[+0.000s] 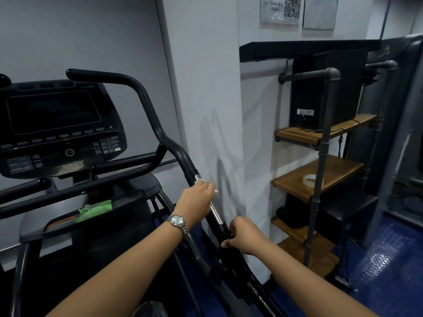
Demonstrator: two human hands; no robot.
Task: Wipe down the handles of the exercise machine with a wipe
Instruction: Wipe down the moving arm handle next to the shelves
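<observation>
At five o'clock from the console (55,124), the handle (176,149) is being gripped by the left hand (194,200) — wipe (214,190) being pressed round the chrome — and steadied below by the curled right hand (246,235).

Right-side handle (148,110) of the exercise machine (57,124): black tube, bends down from the top toward the camera, with a chrome section (216,213) low on it. White wipe (215,191) sits round the handle at the upper end of the chrome, mostly hidden, only small bits showing past the left grip (194,202) wrapped round it. Right grip (245,236) holds the black part just below the chrome.
</observation>
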